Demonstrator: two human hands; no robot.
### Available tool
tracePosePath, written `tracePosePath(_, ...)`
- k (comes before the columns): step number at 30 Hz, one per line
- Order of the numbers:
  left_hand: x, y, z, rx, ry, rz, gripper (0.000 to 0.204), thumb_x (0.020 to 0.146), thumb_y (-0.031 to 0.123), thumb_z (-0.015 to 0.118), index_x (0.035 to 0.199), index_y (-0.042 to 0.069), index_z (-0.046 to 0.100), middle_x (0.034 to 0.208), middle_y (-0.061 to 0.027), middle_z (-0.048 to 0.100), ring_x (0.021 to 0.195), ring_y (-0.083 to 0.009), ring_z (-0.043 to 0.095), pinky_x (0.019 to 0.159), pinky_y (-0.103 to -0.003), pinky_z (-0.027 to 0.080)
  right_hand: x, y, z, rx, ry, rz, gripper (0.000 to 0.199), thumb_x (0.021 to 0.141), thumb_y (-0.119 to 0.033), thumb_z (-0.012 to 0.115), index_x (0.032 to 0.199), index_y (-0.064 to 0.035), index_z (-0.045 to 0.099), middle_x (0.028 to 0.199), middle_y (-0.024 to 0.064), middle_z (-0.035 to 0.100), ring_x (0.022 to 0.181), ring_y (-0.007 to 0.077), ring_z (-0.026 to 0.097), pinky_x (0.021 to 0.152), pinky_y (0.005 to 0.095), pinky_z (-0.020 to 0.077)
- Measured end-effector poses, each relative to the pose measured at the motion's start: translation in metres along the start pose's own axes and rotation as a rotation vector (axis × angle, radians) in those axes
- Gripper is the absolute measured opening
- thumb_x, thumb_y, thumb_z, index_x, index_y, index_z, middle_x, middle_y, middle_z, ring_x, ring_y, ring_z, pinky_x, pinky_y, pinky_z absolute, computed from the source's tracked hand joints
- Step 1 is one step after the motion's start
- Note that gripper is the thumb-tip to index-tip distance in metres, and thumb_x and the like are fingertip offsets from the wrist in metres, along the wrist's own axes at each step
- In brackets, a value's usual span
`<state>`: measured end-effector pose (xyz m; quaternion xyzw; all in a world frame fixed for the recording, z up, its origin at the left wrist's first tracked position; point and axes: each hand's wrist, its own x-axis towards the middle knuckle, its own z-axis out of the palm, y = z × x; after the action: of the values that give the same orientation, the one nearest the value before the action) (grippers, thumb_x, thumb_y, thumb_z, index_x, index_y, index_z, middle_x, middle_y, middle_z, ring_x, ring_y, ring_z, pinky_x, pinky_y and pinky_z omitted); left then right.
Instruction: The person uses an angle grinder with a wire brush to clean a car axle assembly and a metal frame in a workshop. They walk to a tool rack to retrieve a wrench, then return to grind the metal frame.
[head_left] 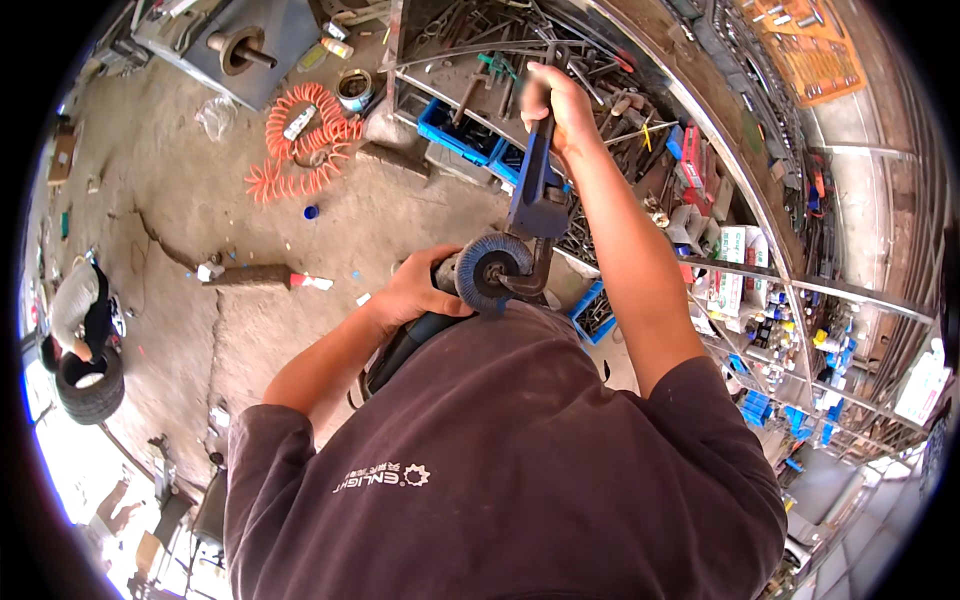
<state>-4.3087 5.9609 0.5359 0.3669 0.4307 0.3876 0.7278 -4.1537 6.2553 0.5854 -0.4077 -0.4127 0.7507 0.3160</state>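
My left hand [412, 288] is closed around the dark body of an angle grinder [408, 347], held against my front. A round flap disc [473, 280] with blue-grey flaps faces up on the grinder's head. My right hand [560, 112] grips the far end of a large blue pipe wrench [535, 180]. The wrench's hooked metal jaw reaches the disc's centre beside my belly; whether it bites on the nut I cannot tell.
Tools crowd a metal bench [430, 78] ahead, with a blue bin [455, 130] at its edge. An orange coiled hose [300, 165] and a tin can [354, 88] sit on the floor. Cluttered shelves [750, 270] line the right. Far left, a person [75, 300] bends over a tyre [92, 390].
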Motion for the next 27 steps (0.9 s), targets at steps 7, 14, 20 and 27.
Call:
tracePosePath(7,-0.011,-0.014,0.009,-0.032,0.096,0.000,0.088,0.062,0.027,0.095,0.137,-0.004,0.062,0.122,-0.0114,0.071,0.117,-0.0212,0.064,0.107,-0.034,0.046,0.025,0.023,0.034,0.017,-0.288,0.099,0.019,0.100,-0.019,0.069,0.089,-0.0144,0.054,0.060,-0.0045,0.046,0.046,0.0065,0.038,0.047,0.0263,0.0297)
tracePosePath(14,-0.027,-0.019,0.003,0.122,0.111,0.012,0.089,0.062,0.024,0.093,0.140,-0.004,0.060,0.123,-0.0132,0.071,0.116,-0.0223,0.065,0.108,-0.035,0.048,0.007,0.078,0.015,0.125,0.004,0.357,0.021,0.101,-0.019,0.064,0.082,-0.0162,0.055,0.059,-0.0070,0.045,0.045,0.0038,0.040,0.043,0.0239,0.0308)
tracePosePath(20,-0.022,-0.019,0.004,0.083,0.076,0.001,0.089,0.061,0.022,0.093,0.139,-0.005,0.059,0.123,-0.0136,0.070,0.116,-0.0222,0.065,0.107,-0.034,0.048,0.013,0.085,0.026,0.113,-0.264,0.224,0.009,0.099,-0.022,0.067,0.099,-0.0147,0.062,0.065,-0.0083,0.049,0.046,0.0026,0.039,0.047,0.0218,0.0300)
tracePosePath(27,-0.025,-0.022,0.005,0.093,0.077,-0.026,0.082,0.061,0.020,0.091,0.134,-0.004,0.062,0.117,-0.0122,0.071,0.110,-0.0223,0.066,0.103,-0.035,0.051,0.013,0.090,0.044,0.118,-0.255,0.337,0.010,0.098,-0.017,0.067,0.106,-0.0145,0.063,0.067,-0.0079,0.050,0.048,0.0023,0.039,0.047,0.0208,0.0273)
